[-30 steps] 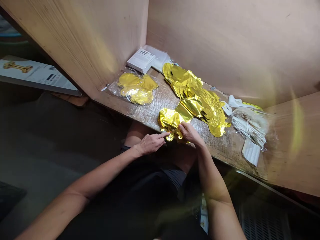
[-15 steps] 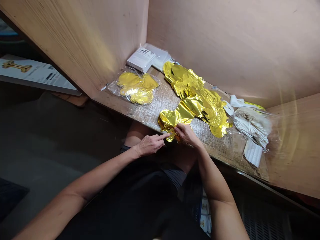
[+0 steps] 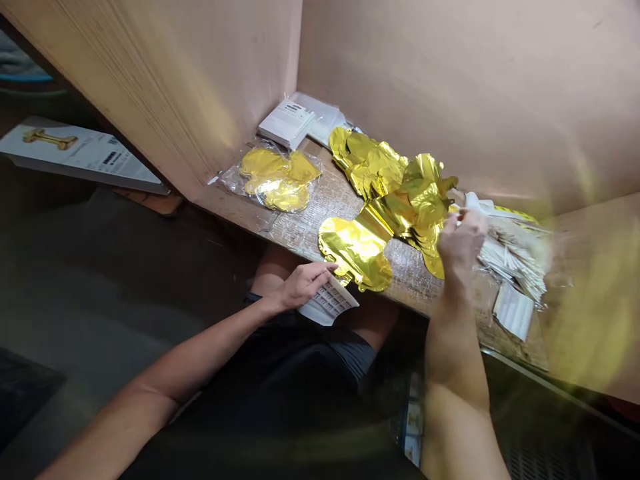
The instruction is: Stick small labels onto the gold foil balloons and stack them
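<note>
L hand [image 3: 304, 287] now on printed card [image 3: 331, 303]; R hand [image 3: 460, 243] shifted right.

Right hand [image 3: 461, 241]'s a blur, can't tell what it's pinching. Print on the white sheet [image 3: 331, 303] is too tiny to read.

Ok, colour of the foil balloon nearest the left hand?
The foil balloon is metallic gold; shows best in the head view.
</note>
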The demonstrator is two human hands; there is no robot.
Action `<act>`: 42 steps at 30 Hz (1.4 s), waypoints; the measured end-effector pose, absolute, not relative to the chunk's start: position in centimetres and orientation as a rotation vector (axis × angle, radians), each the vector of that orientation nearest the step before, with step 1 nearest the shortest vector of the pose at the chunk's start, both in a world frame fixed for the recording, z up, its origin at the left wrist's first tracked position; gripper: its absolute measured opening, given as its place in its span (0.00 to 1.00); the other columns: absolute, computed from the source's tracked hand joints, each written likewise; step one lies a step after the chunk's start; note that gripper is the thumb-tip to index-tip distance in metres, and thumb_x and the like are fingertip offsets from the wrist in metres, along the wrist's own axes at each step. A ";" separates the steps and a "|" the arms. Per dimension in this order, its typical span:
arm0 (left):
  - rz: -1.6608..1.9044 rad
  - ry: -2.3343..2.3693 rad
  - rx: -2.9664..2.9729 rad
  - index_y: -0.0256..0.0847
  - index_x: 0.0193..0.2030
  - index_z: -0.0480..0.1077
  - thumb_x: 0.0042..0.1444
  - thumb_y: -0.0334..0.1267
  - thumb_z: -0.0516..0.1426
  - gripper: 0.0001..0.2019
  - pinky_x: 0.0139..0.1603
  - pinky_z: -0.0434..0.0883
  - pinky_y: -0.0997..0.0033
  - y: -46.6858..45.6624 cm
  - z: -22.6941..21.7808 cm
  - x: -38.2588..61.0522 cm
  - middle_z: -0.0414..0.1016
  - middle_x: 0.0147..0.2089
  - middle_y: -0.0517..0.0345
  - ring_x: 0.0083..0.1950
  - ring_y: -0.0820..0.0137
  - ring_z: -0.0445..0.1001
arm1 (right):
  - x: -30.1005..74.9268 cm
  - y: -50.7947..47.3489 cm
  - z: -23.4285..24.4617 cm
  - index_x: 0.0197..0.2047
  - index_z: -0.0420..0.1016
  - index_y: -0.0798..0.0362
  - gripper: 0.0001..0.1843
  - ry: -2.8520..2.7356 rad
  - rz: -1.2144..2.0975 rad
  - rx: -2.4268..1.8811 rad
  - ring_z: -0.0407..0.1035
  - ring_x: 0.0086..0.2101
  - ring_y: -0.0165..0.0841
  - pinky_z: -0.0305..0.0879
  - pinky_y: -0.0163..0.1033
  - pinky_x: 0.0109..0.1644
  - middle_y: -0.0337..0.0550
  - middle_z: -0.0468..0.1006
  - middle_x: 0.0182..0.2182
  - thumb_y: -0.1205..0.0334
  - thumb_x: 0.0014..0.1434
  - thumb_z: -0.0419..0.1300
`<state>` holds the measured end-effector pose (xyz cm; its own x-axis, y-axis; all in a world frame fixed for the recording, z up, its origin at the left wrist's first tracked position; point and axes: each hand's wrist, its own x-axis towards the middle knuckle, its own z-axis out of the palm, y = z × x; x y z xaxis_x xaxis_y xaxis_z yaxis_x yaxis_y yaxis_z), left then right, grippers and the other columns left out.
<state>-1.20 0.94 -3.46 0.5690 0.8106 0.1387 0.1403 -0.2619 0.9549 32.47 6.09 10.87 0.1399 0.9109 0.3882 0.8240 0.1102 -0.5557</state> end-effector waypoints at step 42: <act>0.630 0.885 1.596 0.38 0.40 0.73 0.64 0.38 0.56 0.07 0.36 0.63 0.73 -0.9 -1.4 -1.0 0.76 0.33 0.63 0.35 0.72 0.70 | 15.9 -6.7 -1.0 0.50 0.82 0.48 0.11 -1.867 0.154 -1.567 0.76 0.38 0.39 0.75 0.44 0.44 0.51 0.79 0.38 0.61 0.74 0.58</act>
